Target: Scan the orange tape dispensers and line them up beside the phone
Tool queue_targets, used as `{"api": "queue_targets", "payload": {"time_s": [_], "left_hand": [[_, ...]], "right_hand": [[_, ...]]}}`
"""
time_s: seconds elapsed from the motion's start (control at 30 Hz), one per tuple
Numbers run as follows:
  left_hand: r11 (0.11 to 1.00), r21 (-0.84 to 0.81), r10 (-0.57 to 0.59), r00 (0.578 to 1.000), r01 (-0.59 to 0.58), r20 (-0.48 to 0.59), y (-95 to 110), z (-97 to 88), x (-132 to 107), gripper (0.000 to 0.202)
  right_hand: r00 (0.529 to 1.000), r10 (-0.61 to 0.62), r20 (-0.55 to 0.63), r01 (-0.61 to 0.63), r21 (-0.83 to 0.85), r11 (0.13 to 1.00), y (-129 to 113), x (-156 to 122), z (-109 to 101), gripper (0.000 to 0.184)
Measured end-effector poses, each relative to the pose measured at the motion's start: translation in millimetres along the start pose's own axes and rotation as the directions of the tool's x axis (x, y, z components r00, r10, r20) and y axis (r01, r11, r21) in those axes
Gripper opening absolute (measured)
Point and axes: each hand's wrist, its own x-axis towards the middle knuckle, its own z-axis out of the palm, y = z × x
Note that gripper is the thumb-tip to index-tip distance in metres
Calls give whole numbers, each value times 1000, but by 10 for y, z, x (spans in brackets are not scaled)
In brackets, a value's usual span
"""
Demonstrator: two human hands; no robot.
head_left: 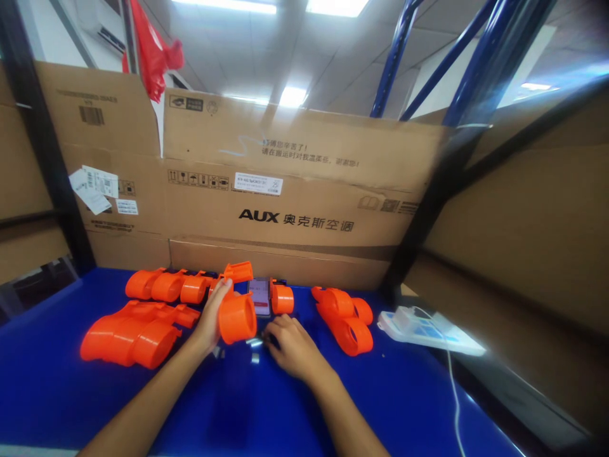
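Note:
My left hand [212,319] grips a bright orange plastic part [239,318], raised over the blue tabletop [228,406]. This part has a wide round ring low down and a flat bracket-like piece at its top. Curled down at the tabletop, my right hand [288,343] has its fingers closed around something small and dark, mostly hidden. Small shiny metallic pieces [255,358] lie between my hands. Beyond them stands a phone-like screen [259,297], with a similar orange part [282,299] to its right.
More orange parts form a back row [166,286] and a nested stack [128,339] on the left. Another orange group [345,319] lies right of my hands. A white power strip [431,330] with a cable sits farther right. Cardboard [295,190] walls the back.

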Motion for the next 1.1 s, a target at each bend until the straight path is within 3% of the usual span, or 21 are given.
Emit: {"api": "queue_targets", "payload": {"time_s": [0.57, 0.87, 1.1], "left_hand": [[989, 136, 53, 998, -58, 42, -49, -38, 0, 39], [985, 154, 70, 996, -78, 57, -36, -32, -4, 39], [982, 182, 53, 998, -58, 31, -50, -50, 17, 40]], "right_hand": [[1000, -1, -19, 2, 65, 998, 16, -21, -17, 13], [997, -24, -75, 44, 273, 961, -21, -23, -62, 17], [994, 82, -66, -46, 426, 904, -23, -10, -69, 10]]}}
